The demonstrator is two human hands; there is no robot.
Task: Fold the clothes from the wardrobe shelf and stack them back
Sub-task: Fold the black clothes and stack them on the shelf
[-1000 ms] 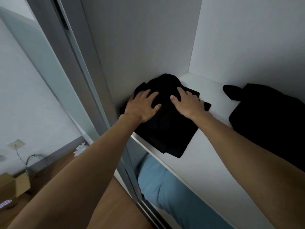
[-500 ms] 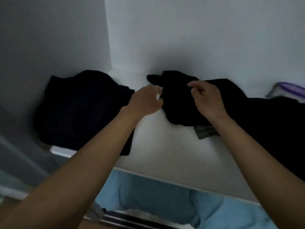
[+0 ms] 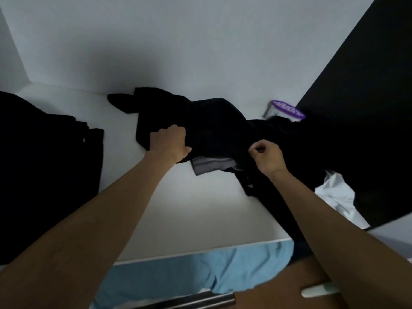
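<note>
- The crumpled black garment (image 3: 214, 121) lies in the middle of the frame on the white wardrobe shelf (image 3: 189, 208), trailing toward the right edge.
- The left hand (image 3: 170, 144) has a closed grip, fingers curled over the garment's left part.
- The right hand (image 3: 267, 158) also has a closed grip and seems to pinch a fold further right; the dark cloth makes the exact hold hard to read.
- The step in hand looks like lifting this piece off the pile to fold it.
- Raise both hands together and keep them apart, so the cloth hangs open instead of bunching.
- A grey cloth (image 3: 211, 166) pokes out beneath the garment between the hands. It may drag along, so check that only one layer is pinched.
- Draw toward the lower frame, away from the white cloth (image 3: 334, 195) and the purple-lidded container (image 3: 288, 109) at the right.
- The folded black stack (image 3: 44, 170) at the left edge is probably where it ends up.
</note>
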